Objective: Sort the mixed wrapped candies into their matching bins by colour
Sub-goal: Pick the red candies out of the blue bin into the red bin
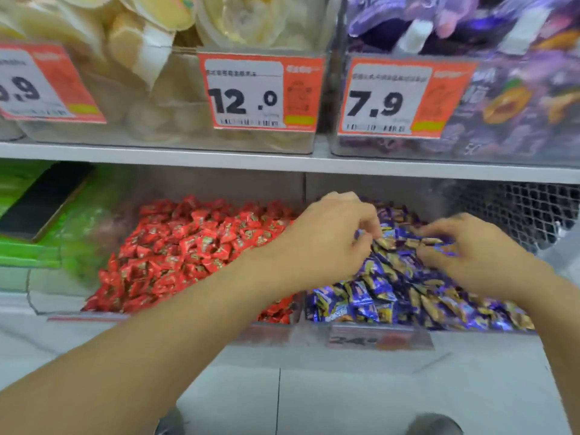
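Purple candies [392, 277] filled the bin where my left hand [326, 243] and right hand [470, 255], fingers curled narrow, should rake slowly for red strays.

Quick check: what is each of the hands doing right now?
Left hand: fingers curled in the purple candies; grasp cannot be told.
Right hand: fingers bent on the same pile; cannot be told.

Shop shelving: white shelf board [219, 155] across the middle, clear tubs above with orange price tags [262, 91], wire mesh [521, 211] at right, pale grey tiled floor [361, 400] below, even light.
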`<action>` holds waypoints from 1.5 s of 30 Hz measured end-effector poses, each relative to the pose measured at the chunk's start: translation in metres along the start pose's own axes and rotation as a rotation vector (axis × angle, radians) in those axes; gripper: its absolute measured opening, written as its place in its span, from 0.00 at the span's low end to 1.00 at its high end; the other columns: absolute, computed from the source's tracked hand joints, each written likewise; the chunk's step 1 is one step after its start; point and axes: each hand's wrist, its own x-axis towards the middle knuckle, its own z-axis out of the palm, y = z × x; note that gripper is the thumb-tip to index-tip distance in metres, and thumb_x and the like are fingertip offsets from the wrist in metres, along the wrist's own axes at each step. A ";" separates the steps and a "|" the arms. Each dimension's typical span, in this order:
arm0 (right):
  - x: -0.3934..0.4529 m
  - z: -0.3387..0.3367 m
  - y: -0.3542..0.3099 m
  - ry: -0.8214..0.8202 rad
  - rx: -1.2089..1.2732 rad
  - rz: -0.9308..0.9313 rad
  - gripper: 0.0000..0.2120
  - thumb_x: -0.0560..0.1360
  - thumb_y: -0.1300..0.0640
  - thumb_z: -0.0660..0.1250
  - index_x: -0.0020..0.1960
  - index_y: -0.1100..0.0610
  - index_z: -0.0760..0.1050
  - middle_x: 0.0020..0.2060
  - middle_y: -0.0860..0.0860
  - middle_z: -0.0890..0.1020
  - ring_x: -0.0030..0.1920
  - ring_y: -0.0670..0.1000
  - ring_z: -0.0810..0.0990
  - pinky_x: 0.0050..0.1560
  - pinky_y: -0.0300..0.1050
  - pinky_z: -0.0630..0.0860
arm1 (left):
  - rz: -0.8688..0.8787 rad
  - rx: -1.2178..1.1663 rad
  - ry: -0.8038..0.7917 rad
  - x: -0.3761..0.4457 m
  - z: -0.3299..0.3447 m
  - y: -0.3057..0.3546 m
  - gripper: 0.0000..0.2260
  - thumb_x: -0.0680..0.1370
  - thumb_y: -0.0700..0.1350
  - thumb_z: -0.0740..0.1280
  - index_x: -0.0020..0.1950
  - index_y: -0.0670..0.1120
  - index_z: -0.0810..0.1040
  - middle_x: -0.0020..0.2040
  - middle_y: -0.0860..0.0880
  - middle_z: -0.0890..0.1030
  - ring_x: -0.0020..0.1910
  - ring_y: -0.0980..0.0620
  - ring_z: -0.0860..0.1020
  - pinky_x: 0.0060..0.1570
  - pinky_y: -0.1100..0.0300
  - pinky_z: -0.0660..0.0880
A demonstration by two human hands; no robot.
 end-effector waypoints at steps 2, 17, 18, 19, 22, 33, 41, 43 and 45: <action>0.005 -0.008 0.030 -0.040 0.015 0.084 0.21 0.71 0.40 0.70 0.60 0.48 0.80 0.55 0.56 0.81 0.55 0.55 0.79 0.56 0.44 0.71 | 0.001 0.069 -0.097 0.035 0.022 0.014 0.07 0.77 0.48 0.65 0.53 0.51 0.80 0.52 0.48 0.77 0.55 0.46 0.74 0.58 0.48 0.71; 0.078 0.007 0.092 -0.553 0.153 0.131 0.63 0.52 0.41 0.84 0.80 0.46 0.53 0.77 0.45 0.62 0.76 0.50 0.63 0.75 0.48 0.60 | -0.223 0.351 -0.686 0.091 0.085 -0.013 0.38 0.70 0.75 0.56 0.77 0.61 0.57 0.78 0.54 0.53 0.75 0.39 0.57 0.70 0.40 0.63; 0.081 0.009 0.091 -0.544 0.176 0.124 0.64 0.50 0.41 0.84 0.79 0.47 0.55 0.76 0.46 0.64 0.75 0.50 0.64 0.75 0.48 0.61 | -0.234 0.357 -0.674 0.093 0.087 -0.014 0.37 0.70 0.74 0.56 0.77 0.61 0.56 0.78 0.54 0.53 0.75 0.39 0.57 0.70 0.39 0.62; 0.085 0.011 0.092 -0.543 0.186 0.120 0.66 0.46 0.39 0.84 0.79 0.47 0.56 0.76 0.46 0.66 0.74 0.51 0.66 0.75 0.49 0.63 | -0.249 0.357 -0.667 0.096 0.089 -0.015 0.37 0.71 0.74 0.56 0.77 0.62 0.56 0.79 0.53 0.52 0.76 0.38 0.55 0.70 0.38 0.61; 0.102 0.020 0.100 -0.576 0.179 0.157 0.75 0.33 0.32 0.81 0.77 0.50 0.61 0.72 0.48 0.71 0.71 0.53 0.70 0.72 0.53 0.67 | -0.284 0.346 -0.673 0.103 0.093 -0.015 0.36 0.72 0.73 0.59 0.76 0.63 0.55 0.80 0.52 0.50 0.78 0.38 0.51 0.72 0.37 0.58; 0.124 0.016 0.100 -0.562 0.738 0.421 0.69 0.45 0.23 0.75 0.79 0.47 0.55 0.77 0.51 0.63 0.76 0.58 0.62 0.73 0.67 0.60 | -0.161 0.497 -0.708 0.099 0.078 -0.009 0.30 0.75 0.70 0.57 0.75 0.64 0.59 0.76 0.51 0.60 0.76 0.39 0.55 0.72 0.34 0.50; 0.128 0.026 0.087 -0.708 0.482 0.375 0.54 0.45 0.45 0.87 0.68 0.55 0.74 0.65 0.53 0.79 0.66 0.56 0.76 0.70 0.59 0.69 | -0.218 0.272 -0.496 0.095 0.086 -0.024 0.47 0.63 0.72 0.71 0.75 0.57 0.54 0.72 0.49 0.63 0.69 0.44 0.69 0.66 0.44 0.69; 0.124 0.020 0.079 -0.756 0.563 0.323 0.45 0.52 0.54 0.86 0.67 0.55 0.75 0.61 0.54 0.82 0.62 0.56 0.80 0.67 0.58 0.73 | -0.226 0.257 -0.479 0.097 0.088 -0.024 0.54 0.62 0.71 0.73 0.78 0.54 0.47 0.75 0.46 0.58 0.71 0.43 0.68 0.68 0.47 0.68; 0.124 0.018 0.078 -0.776 0.670 0.269 0.43 0.57 0.59 0.85 0.68 0.52 0.72 0.61 0.55 0.82 0.61 0.58 0.81 0.65 0.61 0.74 | -0.243 0.231 -0.473 0.098 0.089 -0.023 0.58 0.61 0.70 0.74 0.78 0.57 0.39 0.76 0.46 0.54 0.72 0.41 0.67 0.69 0.48 0.67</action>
